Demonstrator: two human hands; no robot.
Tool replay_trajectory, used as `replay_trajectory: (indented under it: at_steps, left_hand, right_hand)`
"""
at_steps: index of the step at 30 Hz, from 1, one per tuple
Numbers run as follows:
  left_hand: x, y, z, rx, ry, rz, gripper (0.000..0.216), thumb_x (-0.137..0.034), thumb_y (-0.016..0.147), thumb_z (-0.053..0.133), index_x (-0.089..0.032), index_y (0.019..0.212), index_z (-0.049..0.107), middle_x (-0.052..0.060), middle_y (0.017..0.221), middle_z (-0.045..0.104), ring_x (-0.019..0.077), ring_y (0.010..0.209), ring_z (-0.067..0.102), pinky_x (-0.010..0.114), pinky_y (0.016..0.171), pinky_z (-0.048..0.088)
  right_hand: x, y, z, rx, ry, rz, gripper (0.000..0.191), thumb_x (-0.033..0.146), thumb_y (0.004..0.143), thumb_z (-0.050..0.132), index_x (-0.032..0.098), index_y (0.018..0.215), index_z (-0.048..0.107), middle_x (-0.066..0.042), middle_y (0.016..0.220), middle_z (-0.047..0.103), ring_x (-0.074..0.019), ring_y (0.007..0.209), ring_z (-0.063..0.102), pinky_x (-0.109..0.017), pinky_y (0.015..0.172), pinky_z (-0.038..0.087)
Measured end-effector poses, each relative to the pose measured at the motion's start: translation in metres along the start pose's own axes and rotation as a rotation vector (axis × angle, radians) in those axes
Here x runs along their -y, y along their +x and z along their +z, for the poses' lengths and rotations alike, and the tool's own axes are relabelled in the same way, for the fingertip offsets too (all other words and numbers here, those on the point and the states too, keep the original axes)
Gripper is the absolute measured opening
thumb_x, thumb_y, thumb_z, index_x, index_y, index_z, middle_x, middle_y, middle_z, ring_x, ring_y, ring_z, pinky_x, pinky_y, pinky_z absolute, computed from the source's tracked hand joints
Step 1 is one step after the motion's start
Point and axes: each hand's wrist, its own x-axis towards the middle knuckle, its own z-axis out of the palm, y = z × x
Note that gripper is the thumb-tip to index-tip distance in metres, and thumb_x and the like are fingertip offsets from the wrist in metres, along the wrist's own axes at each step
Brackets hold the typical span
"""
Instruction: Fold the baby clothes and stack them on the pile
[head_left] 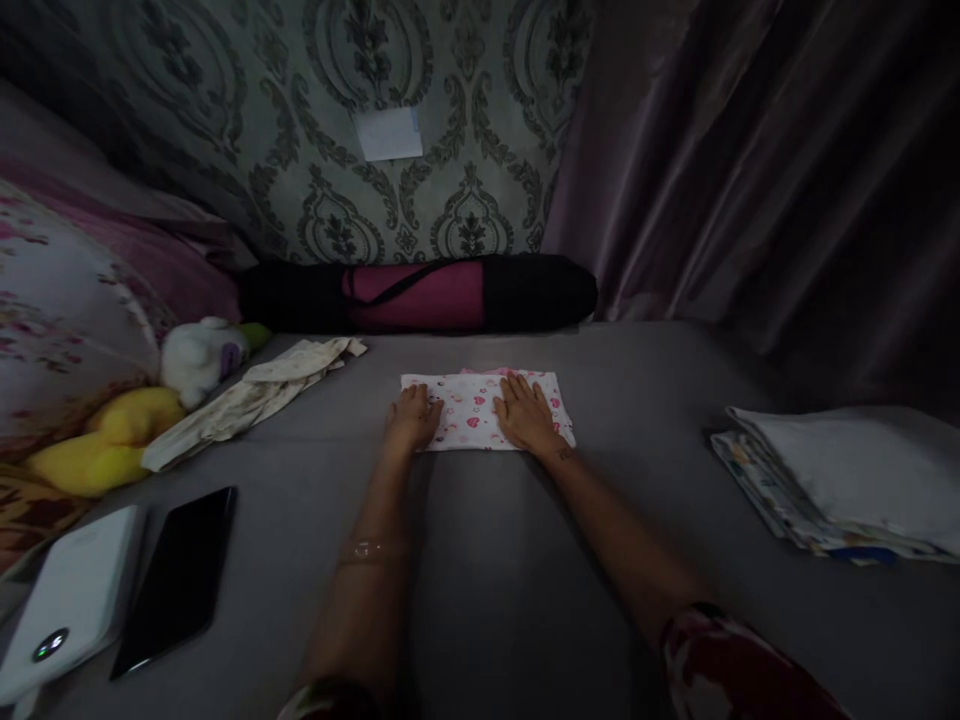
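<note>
A white cloth with pink hearts (469, 412) lies folded into a flat rectangle on the grey bed sheet (480, 560). My left hand (415, 416) rests on its left end, palm down with the fingers stretched forward. Flat on the right part of the cloth lies my right hand (526, 412), its fingers a little apart. A strip of pink shows along the cloth's far edge. Neither hand grips anything; both press or rest on the fabric from above.
To the right sits a stack of folded cloths (847, 480). At left are a black phone (176, 580), a white power bank (75, 595), a crumpled cream garment (255, 400), and white (196, 360) and yellow (105, 440) plush toys. A long black-and-pink bag (420, 296) lies against the wall.
</note>
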Motion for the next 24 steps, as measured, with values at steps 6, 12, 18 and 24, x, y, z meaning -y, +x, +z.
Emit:
replay_trajectory:
  at_steps: [6,12,18,24]
  left_hand:
    - [0.017,0.008,0.004,-0.020,-0.049,-0.030,0.058,-0.036,0.092,0.046,-0.011,0.144,0.038,0.018,0.151,0.040,0.0246,0.138,0.041,0.033,0.112,0.032]
    - [0.026,0.012,-0.001,-0.055,-0.188,-0.079,0.056,-0.033,0.092,0.048,-0.014,0.144,0.040,0.016,0.140,0.055,0.0228,0.125,0.055,0.030,0.101,0.044]
    - [0.031,0.011,-0.002,-0.046,-0.273,-0.120,0.055,-0.029,0.091,0.049,-0.012,0.143,0.042,0.016,0.133,0.060,0.0228,0.118,0.060,0.030,0.097,0.047]
    - [0.044,0.014,0.001,-0.110,-0.332,-0.102,0.043,-0.023,0.090,0.047,-0.017,0.133,0.052,0.012,0.118,0.069,0.0209,0.106,0.065,0.030,0.091,0.050]
  right_hand:
    - [-0.003,0.000,-0.003,0.031,-0.005,-0.002,0.058,0.037,0.100,0.025,0.007,0.149,0.035,-0.012,0.158,0.029,-0.0248,0.146,0.021,-0.044,0.119,0.010]
    - [0.032,0.011,-0.011,-0.007,-0.047,0.033,0.057,0.032,0.099,0.028,0.002,0.145,0.040,-0.019,0.155,0.032,-0.0302,0.145,0.024,-0.048,0.118,0.008]
    - [0.069,0.016,0.008,-0.008,0.041,-0.027,0.060,0.039,0.100,0.026,0.005,0.148,0.036,-0.016,0.157,0.030,-0.0259,0.146,0.022,-0.045,0.118,0.011]
    - [0.063,0.014,0.019,-0.043,0.021,-0.044,0.059,0.040,0.100,0.026,0.007,0.147,0.037,-0.015,0.157,0.030,-0.0255,0.145,0.022,-0.045,0.118,0.009]
